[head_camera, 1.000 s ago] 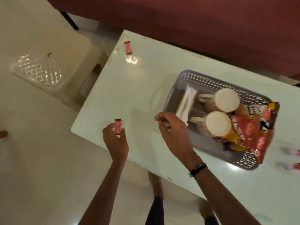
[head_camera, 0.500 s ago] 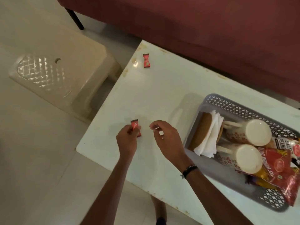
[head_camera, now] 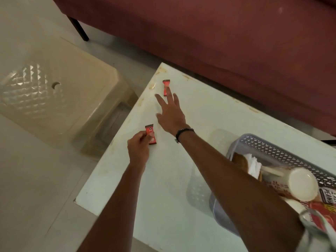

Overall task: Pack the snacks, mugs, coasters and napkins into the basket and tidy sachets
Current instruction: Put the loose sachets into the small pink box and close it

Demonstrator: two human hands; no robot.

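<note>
To my right sits the grey basket (head_camera: 283,151), holding napkins (head_camera: 253,165), a brown coaster (head_camera: 240,160), mugs (head_camera: 300,184) and snack packets (head_camera: 325,213); my right forearm crosses in front of it, and nothing lies between my hands and the sachets. My left hand (head_camera: 138,148) pinches one red sachet (head_camera: 150,134) just above the surface, while my right hand (head_camera: 170,113) is spread, fingers (head_camera: 168,90) released, one fingertip overlapping the far sachet (head_camera: 166,86). The pale glossy surface (head_camera: 209,115) stands beside a cream plastic stool (head_camera: 54,99) and a maroon sofa (head_camera: 218,33).

Maroon sofa (head_camera: 218,42) behind table (head_camera: 209,115) (cream stool (head_camera: 63,91) beside).
</note>
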